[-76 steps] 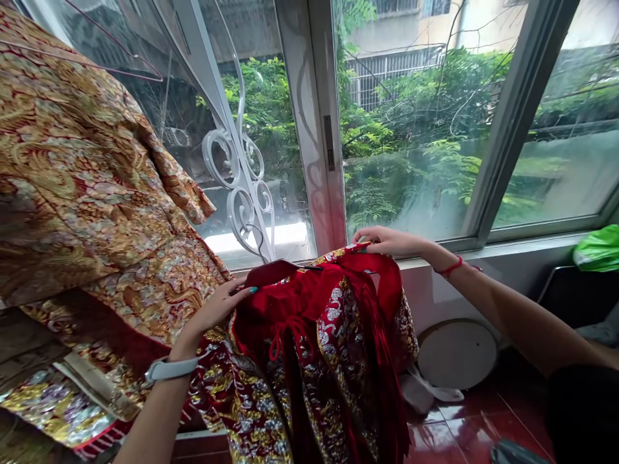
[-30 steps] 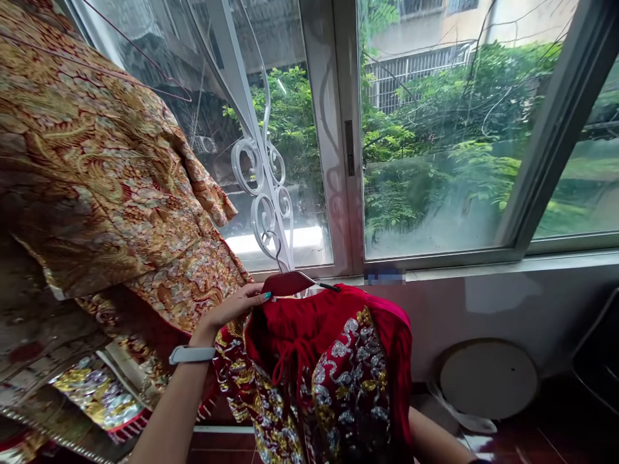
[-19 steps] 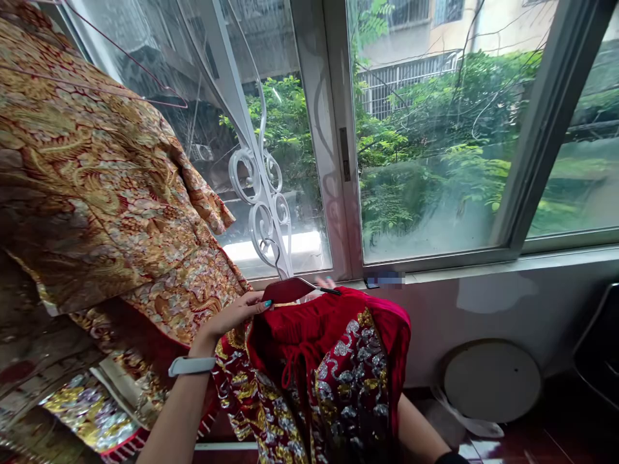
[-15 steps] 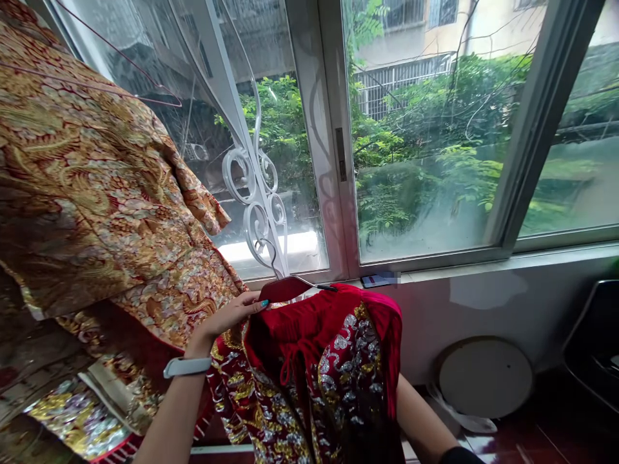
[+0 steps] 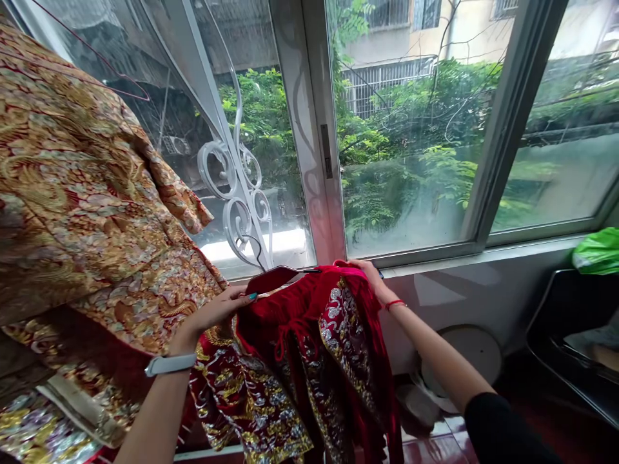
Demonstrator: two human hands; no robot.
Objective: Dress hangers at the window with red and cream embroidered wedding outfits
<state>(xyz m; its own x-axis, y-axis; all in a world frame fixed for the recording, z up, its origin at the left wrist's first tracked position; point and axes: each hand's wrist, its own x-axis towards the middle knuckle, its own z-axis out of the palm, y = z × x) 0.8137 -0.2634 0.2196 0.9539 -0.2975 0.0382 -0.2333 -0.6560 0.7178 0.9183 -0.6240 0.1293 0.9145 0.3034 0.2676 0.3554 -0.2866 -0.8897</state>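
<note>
A red garment [image 5: 314,361] with gold and silver embroidery hangs from a dark red hanger [image 5: 271,278] below the window. My left hand [image 5: 220,309], with a white band on its wrist, pinches the hanger's left end and the cloth there. My right hand [image 5: 370,278], with a red thread on its wrist, grips the garment's upper right edge by the sill. The hanger's metal hook [image 5: 254,248] sits at the white scrolled window grille [image 5: 236,187].
A gold and red brocade robe [image 5: 82,200] hangs at the left, filling that side. A round white disc [image 5: 471,351] leans on the wall under the sill. A dark chair [image 5: 570,341] and a green bag [image 5: 599,250] are at the right. The floor is red tile.
My right hand, down behind the garment before, has come up and taken hold of its upper right edge. My left hand stays on the hanger. The view has swung right.
</note>
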